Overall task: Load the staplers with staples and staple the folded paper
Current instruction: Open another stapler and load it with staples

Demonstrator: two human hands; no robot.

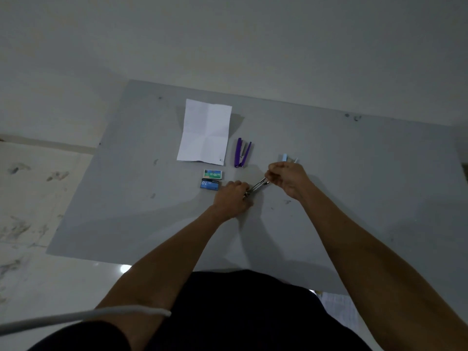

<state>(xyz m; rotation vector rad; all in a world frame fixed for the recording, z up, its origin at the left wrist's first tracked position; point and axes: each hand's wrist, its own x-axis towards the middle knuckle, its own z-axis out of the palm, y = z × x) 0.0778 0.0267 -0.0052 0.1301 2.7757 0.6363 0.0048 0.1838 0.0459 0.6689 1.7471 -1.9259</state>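
Closest to the lens, a white cord (83, 316) crosses the person's left forearm above dark clothing. Between the two hands is the metal stapler (258, 184), held low over the grey mat (354, 198). The left hand (233, 196) has its fingers curled round the near end, and the right hand (286, 177) pinches the far end with bent fingers and thumb. Whether its magazine is open I cannot tell. It looks small, stiff and light, with smooth plating likely to slip, so gripping the body at one end and working the other seems soundest. Just left of the left hand lie a blue staple box (210, 184) and a green-and-white staple box (213, 174). Beyond the hands a purple stapler (241, 154) lies hinged open, with the folded paper (205, 133) farther out. A pale blue object (285, 157) peeks past the right hand.
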